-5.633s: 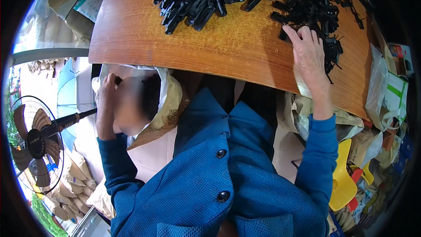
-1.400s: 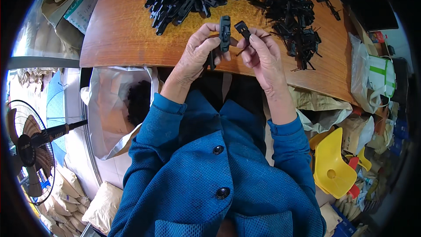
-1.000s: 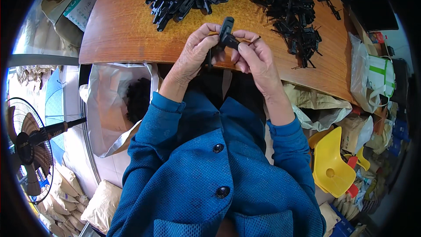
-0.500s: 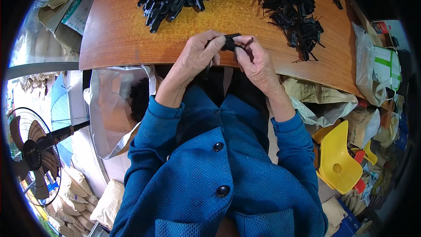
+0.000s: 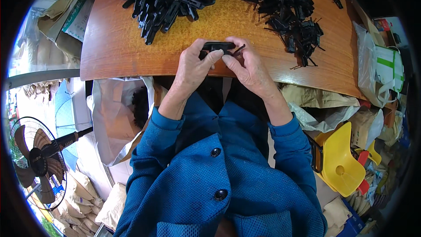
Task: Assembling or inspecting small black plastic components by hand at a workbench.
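Observation:
Just above the near edge of the wooden table [image 5: 118, 63], both my hands meet around a small black plastic part [image 5: 219, 46]. My left hand [image 5: 193, 63] is closed on its left end, thumb pressed on the face. From the other side my right hand [image 5: 247, 66] pinches the part's right end, where a thin dark prong [image 5: 239, 50] sticks out between the fingers. Whether the prong is a separate piece cannot be made out. Beyond my hands lies a heap of long black plastic parts [image 5: 169, 6]. Farther right is a pile of spindly black pieces [image 5: 289, 13].
Below the table edge, a white sack [image 5: 112, 118] hangs open at left and a brown paper sack [image 5: 315, 96] at right. A black fan [image 5: 39, 162] stands far left. To the right are a yellow plastic chair [image 5: 342, 162] and a white-and-green bag [image 5: 388, 68].
My hands have come closer together, and the black part now lies level, showing its long side. The view has shifted slightly, so the table sits a little lower.

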Tool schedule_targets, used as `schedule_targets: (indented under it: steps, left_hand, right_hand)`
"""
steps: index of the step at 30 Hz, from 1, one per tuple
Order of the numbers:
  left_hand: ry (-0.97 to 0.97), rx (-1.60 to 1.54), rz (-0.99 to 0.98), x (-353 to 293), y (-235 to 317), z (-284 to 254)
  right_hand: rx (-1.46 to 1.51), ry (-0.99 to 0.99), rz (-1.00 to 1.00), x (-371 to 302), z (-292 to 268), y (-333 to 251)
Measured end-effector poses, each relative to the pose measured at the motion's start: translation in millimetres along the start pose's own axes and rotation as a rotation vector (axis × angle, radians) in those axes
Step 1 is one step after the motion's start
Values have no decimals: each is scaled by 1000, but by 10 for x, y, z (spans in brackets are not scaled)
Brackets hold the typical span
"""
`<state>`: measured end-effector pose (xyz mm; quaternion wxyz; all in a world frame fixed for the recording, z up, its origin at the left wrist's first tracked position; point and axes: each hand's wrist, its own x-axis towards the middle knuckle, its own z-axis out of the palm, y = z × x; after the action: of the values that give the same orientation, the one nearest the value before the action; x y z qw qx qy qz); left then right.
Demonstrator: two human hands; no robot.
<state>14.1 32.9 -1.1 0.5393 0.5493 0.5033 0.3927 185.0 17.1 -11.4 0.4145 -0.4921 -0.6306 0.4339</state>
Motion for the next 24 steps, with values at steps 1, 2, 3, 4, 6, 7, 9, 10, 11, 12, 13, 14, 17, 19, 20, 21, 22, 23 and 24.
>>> schedule_targets:
  steps: [1, 2, 3, 4, 6, 7, 9, 10, 11, 12, 13, 14, 17, 19, 20, 21, 22, 23, 24]
  left_hand:
    - [14, 9, 11, 25, -54, -6]
    - [30, 16, 19, 41, -77, -2]
    - [34, 17, 18, 58, -88, -15]
    - [22, -5, -18, 73, -89, -32]
    - [21, -22, -57, 81, -59, -76]
    - [12, -107, -116, 75, -23, -109]
    - [23, -184, -177, 16, 103, -260]
    - [0, -95, -213, -50, 190, -408]
    - [-23, -7, -247, -138, 317, -584]
    - [-6, 114, -302, -259, 511, -796]
    - [54, 76, -137, -437, 436, -1074]
    - [74, 184, -267, -555, 559, -1352]
    - [62, 988, -358, -1141, 313, -2268]
    - [84, 1231, -293, -1399, 224, -2368]
    - [93, 1465, -218, -1475, 186, -2397]
    - [134, 1464, -64, -1398, 211, -2363]
    - [141, 1459, -66, -1265, 241, -2299]
    - [205, 1252, -40, -1073, 272, -2195]
    - [261, 1046, -14, -856, 292, -2080]
  right_hand:
    - [2, 1, -4, 41, -1, 44]
    - [27, -21, 10, 69, 3, 89]
    - [53, -43, 23, 98, 5, 124]
    - [55, -47, 22, 127, 15, 151]
    - [-16, -31, 5, 199, 72, 158]
    - [-10, -40, 2, 214, 89, 140]
    - [30, -119, 73, 251, 143, -2]
    - [41, -133, 67, 293, 133, -80]
    - [10, -219, -7, 339, 64, -175]
    - [-23, -297, -78, 383, -52, -247]
    - [-265, -232, -209, 492, -190, -284]
    - [-443, -155, -265, 602, -371, -302]
    - [-1048, -13, -340, 1008, -728, -158]
    - [-1235, -3, -350, 1174, -854, -64]
    - [-1342, -105, -328, 1227, -883, -32]
    - [-1450, -206, -303, 1277, -900, -7]
    - [-1439, -172, -380, 1315, -886, 64]
    - [-1446, -176, -387, 1341, -833, 71]
    - [-1406, -172, -405, 1362, -793, 74]
